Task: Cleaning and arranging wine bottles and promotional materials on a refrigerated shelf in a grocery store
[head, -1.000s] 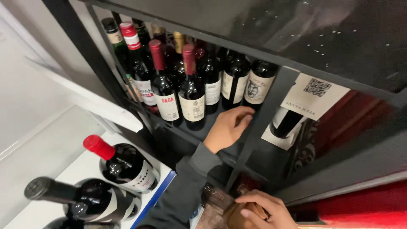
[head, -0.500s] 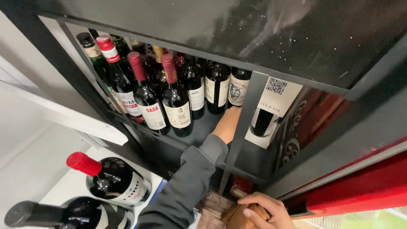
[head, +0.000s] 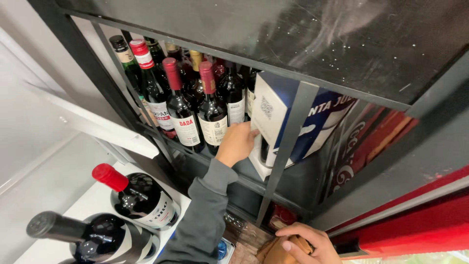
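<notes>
White and blue bottle box (head: 273, 117) on dark metal shelf (head: 293, 183), right of wine bottle row (head: 195, 105), behind grey upright bar (head: 286, 146). Left hand (head: 238, 142) on box's left edge, fingers curled round it. Right hand (head: 305, 243) near, bottom, gripping brown cloth (head: 273, 252). Scuffed black shelf top (head: 293, 39) above. Two big bottles (head: 117, 210) on white surface (head: 93, 203), near left. Red panel (head: 420, 225) right.

Left hand (head: 238, 143) on a white-and-blue bottle box (head: 273, 117) beside shelved wine bottles (head: 195, 105) — right hand (head: 305, 243) around something brown, perhaps a cloth (head: 274, 252).
</notes>
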